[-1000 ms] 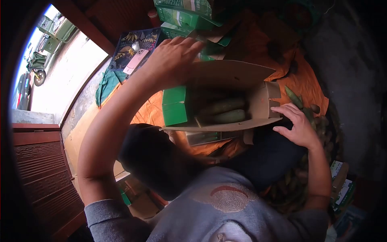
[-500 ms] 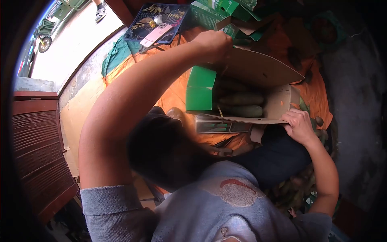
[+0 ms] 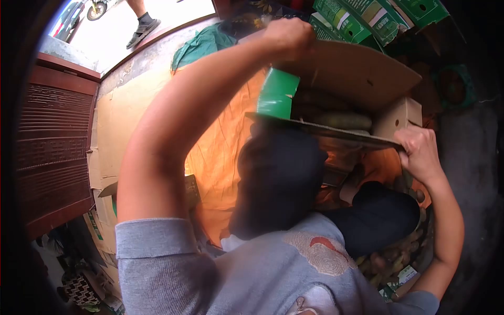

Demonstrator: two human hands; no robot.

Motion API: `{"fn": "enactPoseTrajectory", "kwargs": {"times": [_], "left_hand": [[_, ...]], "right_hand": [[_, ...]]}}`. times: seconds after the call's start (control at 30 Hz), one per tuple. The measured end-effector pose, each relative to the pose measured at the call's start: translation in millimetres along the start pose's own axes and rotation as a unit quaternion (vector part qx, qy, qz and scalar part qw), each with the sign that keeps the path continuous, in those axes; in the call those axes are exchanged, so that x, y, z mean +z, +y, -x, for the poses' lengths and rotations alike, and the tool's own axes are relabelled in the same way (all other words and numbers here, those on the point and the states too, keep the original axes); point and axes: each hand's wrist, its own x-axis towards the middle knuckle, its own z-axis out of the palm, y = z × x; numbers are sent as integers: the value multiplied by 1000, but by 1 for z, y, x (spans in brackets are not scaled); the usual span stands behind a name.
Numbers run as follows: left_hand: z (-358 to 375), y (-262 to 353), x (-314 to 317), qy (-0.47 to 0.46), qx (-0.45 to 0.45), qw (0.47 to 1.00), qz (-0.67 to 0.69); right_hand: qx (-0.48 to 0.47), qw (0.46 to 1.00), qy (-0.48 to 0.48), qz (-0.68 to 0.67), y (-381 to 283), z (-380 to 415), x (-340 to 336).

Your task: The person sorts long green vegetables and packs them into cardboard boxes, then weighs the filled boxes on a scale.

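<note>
An open cardboard box [image 3: 404,118] with a green end flap [image 3: 277,94] is held in front of me. Several long, pale green vegetables [image 3: 344,121] lie inside, partly in shadow. My left hand [image 3: 291,38] is closed at the end of the box's far flap, its fingertips hidden behind the fist. On the near right corner, my right hand [image 3: 420,149] grips the edge of the near flap. My dark-trousered knee [image 3: 281,178] is bent up against the near side of the box.
Orange sheeting [image 3: 223,157] covers the floor, with flattened cardboard [image 3: 128,123] on the left. Green printed boxes [image 3: 362,21] stand at the back. Several small, roundish brown-green items [image 3: 391,257] lie at lower right. Another person's foot [image 3: 143,32] shows at the doorway.
The box appears raised and tilted, its near flap now higher above the floor. Both hands keep their hold. My knee has come up beside the box, and the view has shifted.
</note>
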Motion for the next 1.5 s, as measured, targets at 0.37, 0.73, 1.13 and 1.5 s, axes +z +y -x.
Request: {"fn": "enactPoseTrajectory", "kwargs": {"times": [0.37, 0.73, 1.13, 1.5], "left_hand": [[102, -136, -12, 56, -164, 985, -12], [211, -242, -17, -18, -220, 963, -155], [319, -290, -10, -47, -277, 945, -166], [387, -324, 54, -92, -466, 874, -108]], "right_hand": [[-176, 984, 20, 28, -41, -119, 41], [-237, 957, -163, 21, -171, -213, 63], [-279, 940, -82, -180, -295, -219, 133], [-149, 973, 10, -175, -206, -230, 70]]}}
